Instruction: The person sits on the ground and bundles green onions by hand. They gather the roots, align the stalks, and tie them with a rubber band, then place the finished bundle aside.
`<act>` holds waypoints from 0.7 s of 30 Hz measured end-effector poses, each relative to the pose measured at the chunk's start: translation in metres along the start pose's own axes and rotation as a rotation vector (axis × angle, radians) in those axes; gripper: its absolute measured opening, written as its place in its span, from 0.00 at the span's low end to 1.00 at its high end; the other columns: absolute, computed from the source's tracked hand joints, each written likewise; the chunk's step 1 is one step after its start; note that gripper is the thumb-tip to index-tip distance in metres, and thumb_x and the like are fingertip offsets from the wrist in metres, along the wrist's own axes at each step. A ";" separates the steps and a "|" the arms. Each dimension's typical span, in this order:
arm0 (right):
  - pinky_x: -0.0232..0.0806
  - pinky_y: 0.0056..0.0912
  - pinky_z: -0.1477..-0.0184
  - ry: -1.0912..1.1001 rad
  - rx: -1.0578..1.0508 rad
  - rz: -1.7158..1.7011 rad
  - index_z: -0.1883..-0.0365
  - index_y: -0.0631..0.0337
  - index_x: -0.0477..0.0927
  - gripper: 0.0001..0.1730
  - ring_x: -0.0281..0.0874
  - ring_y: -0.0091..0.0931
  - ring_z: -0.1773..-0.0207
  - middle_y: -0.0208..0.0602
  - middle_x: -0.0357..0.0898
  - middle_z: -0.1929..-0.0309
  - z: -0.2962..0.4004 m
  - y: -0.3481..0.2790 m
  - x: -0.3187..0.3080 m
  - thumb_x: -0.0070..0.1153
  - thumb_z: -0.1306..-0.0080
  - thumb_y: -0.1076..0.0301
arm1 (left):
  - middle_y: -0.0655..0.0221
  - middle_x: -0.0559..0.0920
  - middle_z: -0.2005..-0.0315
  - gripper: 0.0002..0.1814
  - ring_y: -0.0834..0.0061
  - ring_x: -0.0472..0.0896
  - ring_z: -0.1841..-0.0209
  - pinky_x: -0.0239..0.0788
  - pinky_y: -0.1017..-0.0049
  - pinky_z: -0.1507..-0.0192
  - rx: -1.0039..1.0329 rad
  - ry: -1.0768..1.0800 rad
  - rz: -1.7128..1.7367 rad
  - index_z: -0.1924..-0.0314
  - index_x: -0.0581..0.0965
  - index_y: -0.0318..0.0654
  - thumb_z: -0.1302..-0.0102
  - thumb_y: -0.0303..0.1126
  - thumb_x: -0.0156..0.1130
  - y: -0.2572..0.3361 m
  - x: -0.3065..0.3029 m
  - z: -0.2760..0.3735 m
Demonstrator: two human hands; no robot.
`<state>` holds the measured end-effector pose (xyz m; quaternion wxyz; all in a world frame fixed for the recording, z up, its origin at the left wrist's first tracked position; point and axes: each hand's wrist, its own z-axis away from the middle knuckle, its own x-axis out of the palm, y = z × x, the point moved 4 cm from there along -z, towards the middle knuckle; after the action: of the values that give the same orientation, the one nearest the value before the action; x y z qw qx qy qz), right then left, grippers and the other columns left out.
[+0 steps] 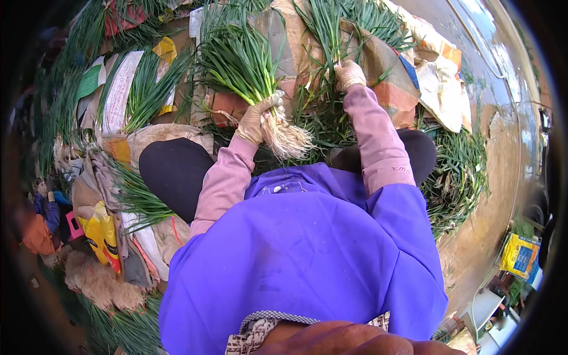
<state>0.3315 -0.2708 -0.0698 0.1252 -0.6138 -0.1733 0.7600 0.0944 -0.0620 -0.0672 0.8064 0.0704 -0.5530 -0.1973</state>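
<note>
My left hand, in a pale glove, grips a thick bunch of scallions just above the roots. The green leaves fan upward, and the tangled white roots hang below my fingers. Farther forward and to the right, my right hand, gloved too, pinches the lower stems of some green scallions. Their leaves spread toward the top of the view over brown and grey sacking. Loose leaves and trimmings lie between my forearms.
More scallions lie on the left among printed sacks. A heap of leaf waste rests beside my right knee, next to wet ground. Tied bunches with roots are stacked at lower left. Another person's orange garment shows at far left.
</note>
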 end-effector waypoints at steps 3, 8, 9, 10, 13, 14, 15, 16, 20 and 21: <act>0.70 0.43 0.49 -0.053 -0.029 -0.157 0.58 0.61 0.82 0.20 0.80 0.46 0.53 0.55 0.82 0.59 -0.004 0.002 0.012 0.56 0.39 0.54 | 0.64 0.83 0.64 0.20 0.71 0.82 0.66 0.78 0.68 0.67 -0.001 0.022 -0.069 0.46 0.74 0.34 0.37 0.29 0.65 0.004 0.001 -0.006; 0.70 0.45 0.52 -0.246 -0.261 -0.207 0.60 0.59 0.80 0.14 0.80 0.46 0.56 0.51 0.82 0.62 0.139 -0.066 0.024 0.55 0.37 0.60 | 0.58 0.85 0.59 0.19 0.66 0.85 0.59 0.80 0.71 0.60 -0.027 0.107 -0.194 0.49 0.77 0.25 0.40 0.24 0.64 -0.007 -0.023 -0.020; 0.71 0.46 0.53 -0.259 -0.352 -0.135 0.61 0.59 0.80 0.13 0.79 0.46 0.57 0.49 0.82 0.63 0.166 -0.078 0.025 0.55 0.37 0.60 | 0.59 0.85 0.60 0.17 0.67 0.85 0.60 0.80 0.70 0.60 -0.009 0.213 -0.295 0.50 0.78 0.26 0.40 0.24 0.64 -0.015 -0.060 -0.035; 0.70 0.44 0.53 -0.239 -0.388 -0.128 0.60 0.58 0.80 0.12 0.79 0.45 0.58 0.48 0.82 0.64 0.180 -0.076 0.037 0.56 0.36 0.60 | 0.59 0.85 0.60 0.16 0.68 0.85 0.60 0.80 0.70 0.60 -0.013 0.221 -0.346 0.52 0.79 0.26 0.40 0.24 0.64 -0.017 -0.060 -0.039; 0.70 0.40 0.53 -0.310 -0.421 -0.169 0.56 0.56 0.81 0.13 0.80 0.43 0.57 0.46 0.82 0.64 0.193 -0.081 0.034 0.56 0.36 0.61 | 0.59 0.85 0.64 0.11 0.68 0.85 0.64 0.80 0.70 0.61 -0.035 0.272 -0.402 0.57 0.81 0.27 0.41 0.24 0.65 -0.014 -0.046 -0.026; 0.70 0.40 0.53 -0.358 -0.375 -0.202 0.55 0.57 0.80 0.14 0.80 0.42 0.57 0.46 0.82 0.63 0.192 -0.089 0.017 0.56 0.36 0.62 | 0.59 0.85 0.65 0.11 0.68 0.85 0.65 0.80 0.70 0.61 -0.068 0.277 -0.353 0.57 0.81 0.27 0.40 0.23 0.65 -0.010 -0.034 -0.018; 0.70 0.39 0.53 -0.405 -0.327 -0.236 0.53 0.58 0.80 0.14 0.80 0.42 0.56 0.46 0.82 0.62 0.192 -0.091 0.007 0.56 0.36 0.63 | 0.59 0.85 0.65 0.11 0.68 0.85 0.66 0.80 0.70 0.61 -0.102 0.281 -0.304 0.58 0.81 0.28 0.40 0.23 0.65 -0.009 -0.029 -0.011; 0.70 0.38 0.50 -0.064 -0.513 -0.320 0.47 0.63 0.76 0.19 0.80 0.41 0.53 0.48 0.81 0.57 0.182 -0.094 0.005 0.56 0.36 0.68 | 0.60 0.85 0.68 0.10 0.68 0.85 0.68 0.80 0.70 0.62 -0.107 0.263 -0.277 0.58 0.80 0.28 0.40 0.23 0.64 -0.009 -0.029 -0.012; 0.69 0.31 0.47 -0.502 -0.451 -0.469 0.45 0.69 0.75 0.19 0.79 0.34 0.50 0.45 0.82 0.53 0.145 -0.078 0.064 0.53 0.34 0.74 | 0.61 0.84 0.72 0.09 0.69 0.84 0.72 0.79 0.71 0.69 -0.085 0.211 -0.250 0.62 0.80 0.28 0.45 0.20 0.67 -0.005 -0.026 -0.005; 0.70 0.32 0.48 -0.622 -0.357 -0.564 0.50 0.69 0.78 0.15 0.80 0.36 0.52 0.46 0.82 0.55 0.155 -0.081 0.065 0.53 0.35 0.72 | 0.61 0.84 0.73 0.10 0.69 0.83 0.74 0.79 0.72 0.70 -0.070 0.256 -0.307 0.62 0.80 0.28 0.46 0.19 0.68 -0.003 -0.028 0.001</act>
<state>0.1646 -0.1875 -0.0651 0.1615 -0.2973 -0.4914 0.8025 0.0840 -0.0534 -0.0914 0.8325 0.1505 -0.4217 -0.3264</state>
